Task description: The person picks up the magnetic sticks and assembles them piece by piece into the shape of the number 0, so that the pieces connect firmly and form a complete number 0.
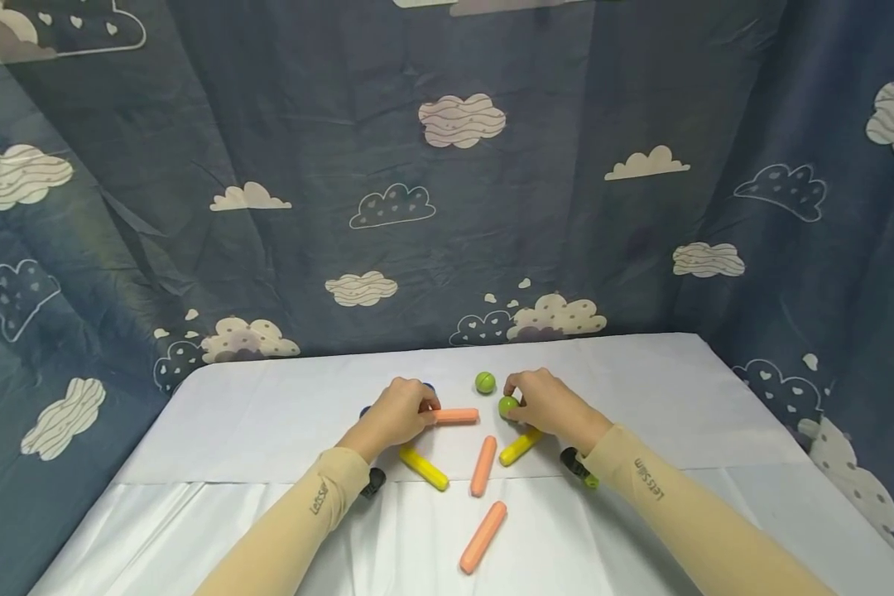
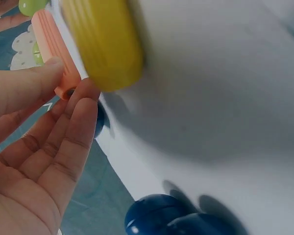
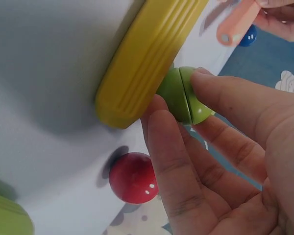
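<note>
Head camera faces forward-down, wrist cameras near fingers (image 2: pixel 81 125).

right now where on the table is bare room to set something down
Two broad bare patches on the table: right of the right hand, out to the curtain; and left of the left hand, beyond the blue piece. Crowded: around and between the hands, with peach sticks, yellow sticks and green balls.

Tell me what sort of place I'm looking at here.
Likely a curtained-off tabletop play or filming spot: cloud-patterned curtain hangs behind and beside a white-covered table, with ribbed orange rods lying on it.
</note>
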{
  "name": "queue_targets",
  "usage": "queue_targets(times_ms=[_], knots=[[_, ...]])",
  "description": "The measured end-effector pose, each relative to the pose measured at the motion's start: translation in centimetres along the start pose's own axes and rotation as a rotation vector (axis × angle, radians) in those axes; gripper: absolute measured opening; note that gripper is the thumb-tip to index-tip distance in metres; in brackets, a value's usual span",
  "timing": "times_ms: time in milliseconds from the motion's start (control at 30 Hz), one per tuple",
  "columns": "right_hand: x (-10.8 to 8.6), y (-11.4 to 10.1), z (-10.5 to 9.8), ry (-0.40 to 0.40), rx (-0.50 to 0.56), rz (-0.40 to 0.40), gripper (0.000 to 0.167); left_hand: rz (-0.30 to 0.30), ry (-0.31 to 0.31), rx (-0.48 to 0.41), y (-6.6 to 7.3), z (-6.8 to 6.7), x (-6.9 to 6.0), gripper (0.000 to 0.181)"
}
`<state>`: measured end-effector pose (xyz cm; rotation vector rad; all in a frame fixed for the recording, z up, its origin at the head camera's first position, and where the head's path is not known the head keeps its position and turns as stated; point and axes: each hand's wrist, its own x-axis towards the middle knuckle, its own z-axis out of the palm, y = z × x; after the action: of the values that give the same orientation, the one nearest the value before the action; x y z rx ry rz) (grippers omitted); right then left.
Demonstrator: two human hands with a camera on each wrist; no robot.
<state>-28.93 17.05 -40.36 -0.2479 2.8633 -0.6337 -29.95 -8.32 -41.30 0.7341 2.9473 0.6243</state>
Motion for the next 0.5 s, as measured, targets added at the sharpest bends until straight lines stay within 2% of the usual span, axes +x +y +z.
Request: queue_targets(times_ms=[500], knots=[[0.0, -0.7, 0.1, -0.002, -0.009, -0.024, 0.034, 0.004, 0.002, 0.013, 1.1, 0.4, 1.2, 0.007]])
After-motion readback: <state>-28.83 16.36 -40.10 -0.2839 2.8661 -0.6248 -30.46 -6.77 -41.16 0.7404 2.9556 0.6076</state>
